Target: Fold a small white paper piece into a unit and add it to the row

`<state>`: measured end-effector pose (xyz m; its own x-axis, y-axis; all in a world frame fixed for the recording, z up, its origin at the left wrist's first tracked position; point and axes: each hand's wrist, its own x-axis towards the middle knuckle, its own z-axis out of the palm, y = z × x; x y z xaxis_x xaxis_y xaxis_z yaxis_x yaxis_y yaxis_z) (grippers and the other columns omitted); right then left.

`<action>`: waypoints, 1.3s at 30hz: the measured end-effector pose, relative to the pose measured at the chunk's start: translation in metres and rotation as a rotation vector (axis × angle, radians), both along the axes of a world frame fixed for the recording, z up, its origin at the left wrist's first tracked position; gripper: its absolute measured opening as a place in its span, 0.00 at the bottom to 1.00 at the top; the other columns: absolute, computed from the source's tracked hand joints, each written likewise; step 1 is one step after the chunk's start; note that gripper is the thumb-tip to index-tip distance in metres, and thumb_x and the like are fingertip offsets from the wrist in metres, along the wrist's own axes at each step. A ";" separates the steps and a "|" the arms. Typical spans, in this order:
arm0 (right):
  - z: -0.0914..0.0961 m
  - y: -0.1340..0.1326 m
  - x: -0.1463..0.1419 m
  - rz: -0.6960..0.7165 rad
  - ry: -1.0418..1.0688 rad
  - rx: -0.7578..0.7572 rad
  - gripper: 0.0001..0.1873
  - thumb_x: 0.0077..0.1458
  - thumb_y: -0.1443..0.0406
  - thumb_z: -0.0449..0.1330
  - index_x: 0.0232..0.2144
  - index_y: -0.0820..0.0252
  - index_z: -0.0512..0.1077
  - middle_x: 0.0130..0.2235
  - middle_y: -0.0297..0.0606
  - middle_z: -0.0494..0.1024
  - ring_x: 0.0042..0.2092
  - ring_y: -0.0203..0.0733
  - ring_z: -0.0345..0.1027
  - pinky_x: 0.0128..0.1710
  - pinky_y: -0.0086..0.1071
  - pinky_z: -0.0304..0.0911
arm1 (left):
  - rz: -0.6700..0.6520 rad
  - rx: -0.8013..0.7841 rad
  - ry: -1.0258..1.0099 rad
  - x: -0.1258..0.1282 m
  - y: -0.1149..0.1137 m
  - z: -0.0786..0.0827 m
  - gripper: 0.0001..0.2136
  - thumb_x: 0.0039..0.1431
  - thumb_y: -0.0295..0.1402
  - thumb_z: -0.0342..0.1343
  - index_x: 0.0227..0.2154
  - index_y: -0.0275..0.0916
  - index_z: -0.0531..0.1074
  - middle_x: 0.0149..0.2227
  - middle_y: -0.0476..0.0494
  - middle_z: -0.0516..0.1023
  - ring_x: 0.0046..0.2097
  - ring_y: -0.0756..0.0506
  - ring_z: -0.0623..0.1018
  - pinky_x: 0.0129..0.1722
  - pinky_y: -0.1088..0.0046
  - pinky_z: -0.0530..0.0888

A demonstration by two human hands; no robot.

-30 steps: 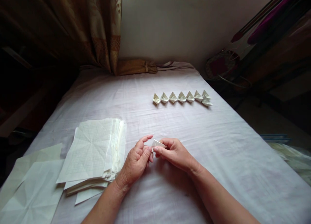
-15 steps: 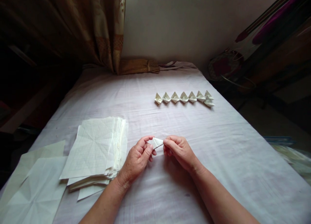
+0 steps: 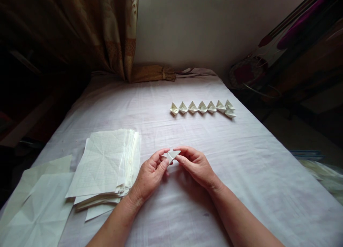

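Observation:
Low in the middle of the head view, a small folded piece of white paper (image 3: 172, 155) is held just above the sheet. My left hand (image 3: 150, 172) pinches its left end between thumb and fingers. On the other side, my right hand (image 3: 197, 165) has its thumb and forefinger around the paper's right tip, thumb below and forefinger above. The far side of the paper and the curled lower fingers are partly hidden. Beyond my hands stands a row of several small folded paper boats (image 3: 202, 107), the rightmost two set close together.
A stack of creased paper sheets (image 3: 99, 161) lies left of my left hand. Two loose creased sheets (image 3: 40, 207) are further left. The bed sheet (image 3: 241, 189) spreads under everything. A brown curtain (image 3: 118, 36) hangs at the back.
My right thumb and forefinger have parted from their tight pinch at the paper's right tip and shifted left. The folded paper has turned slightly. My left hand keeps its hold.

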<state>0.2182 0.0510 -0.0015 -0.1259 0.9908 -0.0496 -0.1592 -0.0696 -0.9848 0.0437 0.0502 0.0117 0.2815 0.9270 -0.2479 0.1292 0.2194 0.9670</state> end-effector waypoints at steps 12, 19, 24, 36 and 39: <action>-0.004 -0.002 0.000 -0.027 -0.141 0.065 0.14 0.53 0.55 0.64 0.37 0.58 0.77 0.33 0.36 0.79 0.34 0.38 0.72 0.36 0.31 0.69 | -0.050 0.017 0.060 -0.001 -0.002 -0.009 0.24 0.54 0.42 0.61 0.52 0.35 0.74 0.36 0.42 0.78 0.26 0.52 0.72 0.26 0.76 0.70; -0.003 -0.004 -0.002 0.006 -0.205 0.104 0.11 0.53 0.60 0.63 0.38 0.59 0.76 0.32 0.35 0.76 0.32 0.36 0.70 0.34 0.30 0.67 | -0.055 -0.036 -0.026 -0.001 0.000 -0.007 0.26 0.53 0.43 0.62 0.52 0.34 0.74 0.37 0.42 0.78 0.27 0.52 0.72 0.27 0.77 0.71; -0.002 -0.004 -0.002 0.015 -0.262 0.129 0.11 0.55 0.60 0.62 0.39 0.59 0.75 0.33 0.37 0.78 0.34 0.38 0.72 0.36 0.32 0.68 | -0.054 -0.042 -0.034 -0.001 0.000 -0.007 0.26 0.53 0.43 0.62 0.52 0.33 0.73 0.36 0.42 0.79 0.28 0.51 0.72 0.27 0.77 0.71; -0.004 -0.007 -0.006 -0.112 -0.442 0.322 0.11 0.57 0.64 0.59 0.40 0.57 0.78 0.37 0.39 0.82 0.35 0.39 0.74 0.35 0.30 0.69 | 0.036 -0.071 -0.059 0.002 0.001 -0.002 0.27 0.50 0.40 0.63 0.52 0.32 0.73 0.32 0.44 0.78 0.25 0.53 0.72 0.26 0.77 0.70; -0.004 -0.009 -0.007 -0.159 -0.571 0.385 0.12 0.56 0.66 0.57 0.41 0.57 0.78 0.35 0.38 0.82 0.29 0.37 0.72 0.31 0.29 0.67 | 0.046 -0.030 -0.020 0.004 -0.001 -0.002 0.28 0.52 0.38 0.60 0.56 0.33 0.68 0.28 0.49 0.76 0.23 0.54 0.71 0.25 0.78 0.69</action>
